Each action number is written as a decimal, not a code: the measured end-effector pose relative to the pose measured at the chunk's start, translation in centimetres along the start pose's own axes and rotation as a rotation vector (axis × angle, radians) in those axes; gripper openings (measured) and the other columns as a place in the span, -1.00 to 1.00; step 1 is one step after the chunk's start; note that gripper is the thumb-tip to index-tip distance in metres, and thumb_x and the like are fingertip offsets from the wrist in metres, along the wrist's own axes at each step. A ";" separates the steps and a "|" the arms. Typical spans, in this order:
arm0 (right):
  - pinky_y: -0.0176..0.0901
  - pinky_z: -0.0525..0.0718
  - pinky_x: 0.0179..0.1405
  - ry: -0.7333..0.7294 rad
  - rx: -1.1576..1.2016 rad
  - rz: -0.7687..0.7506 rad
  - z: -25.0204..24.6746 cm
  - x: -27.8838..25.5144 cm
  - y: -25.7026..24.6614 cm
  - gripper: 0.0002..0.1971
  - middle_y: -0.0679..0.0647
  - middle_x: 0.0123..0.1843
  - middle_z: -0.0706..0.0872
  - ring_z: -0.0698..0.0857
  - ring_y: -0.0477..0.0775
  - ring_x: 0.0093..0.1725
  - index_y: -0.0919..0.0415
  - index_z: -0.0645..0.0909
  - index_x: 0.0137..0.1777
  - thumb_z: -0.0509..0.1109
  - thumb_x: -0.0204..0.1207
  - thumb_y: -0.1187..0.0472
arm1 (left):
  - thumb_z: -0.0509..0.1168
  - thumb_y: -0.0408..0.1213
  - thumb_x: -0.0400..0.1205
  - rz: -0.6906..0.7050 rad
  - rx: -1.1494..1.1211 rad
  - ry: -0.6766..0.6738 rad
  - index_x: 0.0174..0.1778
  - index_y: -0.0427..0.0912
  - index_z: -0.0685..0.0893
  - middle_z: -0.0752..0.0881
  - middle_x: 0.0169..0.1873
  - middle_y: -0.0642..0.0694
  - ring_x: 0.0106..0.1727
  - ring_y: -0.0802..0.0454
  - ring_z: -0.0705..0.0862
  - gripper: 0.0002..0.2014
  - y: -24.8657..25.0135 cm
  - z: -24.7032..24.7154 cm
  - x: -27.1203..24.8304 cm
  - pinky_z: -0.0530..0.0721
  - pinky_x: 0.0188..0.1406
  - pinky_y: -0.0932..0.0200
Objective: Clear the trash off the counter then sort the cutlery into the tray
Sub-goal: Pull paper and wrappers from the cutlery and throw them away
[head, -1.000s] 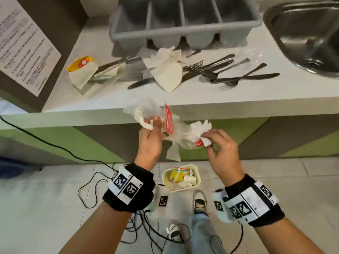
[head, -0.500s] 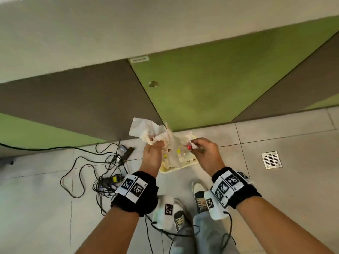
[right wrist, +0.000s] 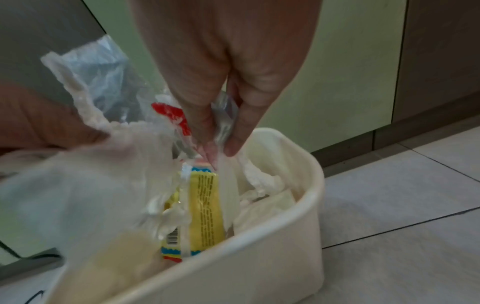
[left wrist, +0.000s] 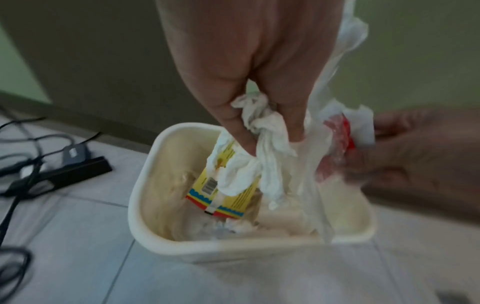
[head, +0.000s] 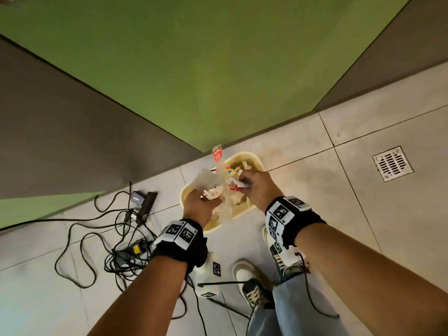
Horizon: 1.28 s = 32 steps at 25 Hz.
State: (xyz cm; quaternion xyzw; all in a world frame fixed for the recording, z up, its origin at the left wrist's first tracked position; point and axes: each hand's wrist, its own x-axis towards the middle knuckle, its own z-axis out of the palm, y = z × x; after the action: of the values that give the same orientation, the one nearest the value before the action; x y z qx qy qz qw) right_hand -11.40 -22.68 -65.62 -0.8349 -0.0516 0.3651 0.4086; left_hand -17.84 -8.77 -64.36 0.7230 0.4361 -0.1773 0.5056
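Note:
A cream bin [head: 252, 158] [left wrist: 166, 244] [right wrist: 293, 226] stands on the floor tiles below both hands. My left hand [head: 201, 206] [left wrist: 262, 131] grips a crumpled white tissue [left wrist: 262, 164] just above the bin's mouth. My right hand [head: 254, 184] [right wrist: 221, 139] pinches a clear plastic wrapper with a red label [head: 217, 154] [right wrist: 174, 117] over the bin. A thin plastic bag [left wrist: 345, 51] [right wrist: 93, 67] hangs between the two hands. A yellow carton [left wrist: 228, 197] [right wrist: 202, 209] lies inside the bin. The counter, cutlery and tray are out of view.
Green and brown cabinet doors [head: 218, 69] rise right behind the bin. Black cables and a power adapter [head: 138, 198] sprawl on the tiles to the left. A floor drain [head: 392, 163] sits at the right. My shoes [head: 252, 284] are close below the bin.
I turned down from the counter to the floor. Both hands dropped with the trash from counter-edge height to just over the bin's mouth.

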 end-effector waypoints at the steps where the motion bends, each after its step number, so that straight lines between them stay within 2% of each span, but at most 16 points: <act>1: -0.24 0.65 0.05 -0.018 -0.048 0.023 0.5 1.1 0.8 -0.83 0.29 0.03 0.77 0.70 0.17 -0.01 0.39 0.68 0.00 0.45 0.44 0.35 | 0.42 -0.61 0.44 0.020 0.037 -0.024 0.09 -0.45 0.62 0.73 -0.01 -0.40 -0.21 -0.03 0.63 -0.70 -0.7 0.6 1.0 0.61 -0.41 0.47; 3: -0.05 0.61 0.25 -0.053 -0.176 0.032 1.1 3.0 2.1 -0.79 0.26 0.24 0.65 0.66 0.26 0.20 0.36 0.67 0.08 0.36 0.46 0.40 | 0.34 -0.69 0.46 0.056 0.065 -0.048 0.25 -0.46 0.52 0.68 0.11 -0.41 -0.20 -0.05 0.65 -0.57 -1.5 1.7 2.5 0.67 -0.31 0.47; 4: -0.02 0.60 0.28 -0.072 -0.242 0.041 1.3 3.6 2.6 -0.77 0.27 0.29 0.60 0.63 0.28 0.24 0.36 0.65 0.13 0.32 0.49 0.39 | 0.31 -0.67 0.48 0.105 0.157 -0.056 0.29 -0.41 0.52 0.65 0.14 -0.34 -0.10 -0.08 0.68 -0.56 -1.9 2.3 3.1 0.69 -0.12 0.43; 6: 0.03 0.62 0.21 -0.150 -0.360 0.052 1.6 4.4 3.5 -0.75 0.30 0.25 0.63 0.63 0.32 0.21 0.36 0.62 0.18 0.26 0.53 0.36 | 0.33 -0.51 0.51 0.165 0.477 -0.130 0.27 -0.31 0.61 0.63 0.18 -0.28 0.17 -0.22 0.64 -0.62 -2.6 3.5 4.1 0.59 0.23 0.16; 8: 0.07 0.62 0.16 -0.258 -0.480 0.023 2.3 5.1 4.3 -0.75 0.30 0.20 0.69 0.65 0.32 0.20 0.32 0.62 0.18 0.24 0.55 0.33 | 0.37 -0.33 0.52 0.133 0.680 -0.123 0.18 -0.24 0.67 0.70 0.16 -0.22 0.24 -0.21 0.65 -0.69 -2.8 4.2 5.3 0.60 0.26 0.02; 11: 0.06 0.51 0.35 -0.458 -0.591 0.057 4.2 5.8 5.1 -0.70 0.21 0.27 0.67 0.59 0.29 0.33 0.24 0.59 0.25 0.19 0.60 0.18 | 0.19 -0.35 0.63 -0.034 0.881 -0.087 0.14 -0.25 0.69 0.73 0.17 -0.26 0.31 -0.24 0.61 -0.76 -3.2 5.2 7.1 0.59 0.32 -0.05; 14: 0.01 0.46 0.31 -0.497 -0.670 0.101 4.4 6.1 5.6 -0.61 0.15 0.49 0.50 0.47 0.23 0.47 0.24 0.45 0.42 0.17 0.63 0.15 | 0.23 -0.35 0.60 -0.016 0.815 -0.157 -0.14 -0.23 0.72 0.78 -0.13 -0.20 0.05 -0.22 0.71 -0.85 -4.2 5.9 8.1 0.67 -0.05 0.08; 16: 0.01 0.31 0.49 -0.515 -0.688 0.081 3.7 6.0 5.0 -0.55 0.24 0.61 0.30 0.30 0.23 0.58 0.29 0.28 0.53 0.14 0.66 0.24 | 0.23 -0.38 0.57 0.038 0.822 -0.283 0.02 -0.27 0.66 0.76 -0.04 -0.24 0.05 -0.21 0.71 -0.84 -4.3 6.2 8.4 0.64 -0.11 0.14; 18: 0.01 0.08 0.61 -0.497 -0.742 0.059 2.9 5.8 4.5 -0.51 0.24 0.66 0.15 0.13 0.24 0.65 0.29 0.14 0.59 0.11 0.68 0.27 | 0.20 -0.46 0.58 0.020 0.751 -0.404 0.29 -0.25 0.51 0.69 0.06 -0.26 0.07 -0.22 0.68 -0.67 -4.3 6.1 8.2 0.60 -0.17 0.18; 20: 0.16 0.10 0.60 -0.557 -0.888 0.052 3.0 5.4 4.3 -0.52 0.16 0.61 0.25 0.19 0.30 0.61 0.21 0.18 0.57 0.11 0.67 0.17 | 0.24 -0.47 0.56 -0.001 0.643 -0.412 0.46 -0.13 0.40 0.64 0.26 -0.22 0.24 -0.24 0.64 -0.48 -3.9 5.6 7.9 0.60 0.02 0.10; 22: 0.22 0.28 0.54 -0.586 -0.987 0.005 2.9 4.3 4.1 -0.55 0.10 0.55 0.36 0.32 0.30 0.53 0.14 0.28 0.50 0.13 0.63 0.10 | 0.30 -0.42 0.54 0.005 0.639 -0.347 0.52 -0.01 0.34 0.55 0.40 -0.11 0.40 -0.16 0.54 -0.39 -3.2 4.4 7.0 0.50 0.21 0.16; 24: 0.12 0.37 0.47 -0.535 -0.894 0.033 2.0 2.9 3.5 -0.59 0.13 0.52 0.38 0.36 0.24 0.51 0.17 0.35 0.48 0.09 0.64 0.14 | 0.30 -0.38 0.56 -0.052 0.632 -0.328 0.58 0.02 0.24 0.46 0.48 -0.10 0.39 -0.11 0.55 -0.33 -1.9 3.1 5.7 0.46 0.13 0.25; 26: 0.07 0.49 0.34 -0.452 -0.814 0.052 0.4 0.9 2.3 -0.63 0.14 0.46 0.45 0.45 0.20 0.46 0.18 0.44 0.41 0.10 0.64 0.19 | 0.30 -0.35 0.57 -0.069 0.633 -0.331 0.60 0.04 0.20 0.43 0.51 -0.13 0.35 -0.11 0.58 -0.32 -0.3 1.7 4.2 0.47 0.11 0.24; 28: 0.05 0.55 0.26 -0.379 -0.759 0.061 -1.1 -1.2 1.4 -0.65 0.13 0.41 0.51 0.52 0.19 0.40 0.15 0.47 0.38 0.13 0.61 0.21 | 0.28 -0.33 0.57 -0.027 0.618 -0.262 0.56 0.01 0.29 0.45 0.51 -0.12 0.39 -0.10 0.56 -0.38 1.4 0.4 2.4 0.50 0.24 0.20; 30: 0.06 0.55 0.27 -0.359 -0.721 0.081 -2.6 -2.9 0.1 -0.63 0.14 0.41 0.52 0.51 0.21 0.40 0.12 0.46 0.41 0.14 0.61 0.20 | 0.26 -0.31 0.59 0.030 0.600 -0.168 0.48 -0.03 0.43 0.49 0.47 -0.11 0.40 -0.08 0.55 -0.50 3.3 -0.8 0.6 0.48 0.31 0.20; 32: 0.06 0.53 0.30 -0.360 -0.715 0.102 -5.4 -6.0 -2.6 -0.62 0.18 0.43 0.52 0.49 0.23 0.41 0.13 0.42 0.43 0.13 0.62 0.18 | 0.27 -0.29 0.60 0.084 0.561 -0.186 0.40 -0.07 0.53 0.57 0.41 -0.13 0.35 -0.08 0.58 -0.60 5.9 -2.4 -3.2 0.48 0.30 0.21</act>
State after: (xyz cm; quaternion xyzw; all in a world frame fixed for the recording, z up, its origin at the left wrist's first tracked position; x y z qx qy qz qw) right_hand -11.71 -26.73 -58.20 -0.8486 -0.2046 0.4844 0.0581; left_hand -15.32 -8.72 -57.68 0.8327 0.2914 -0.3353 0.3305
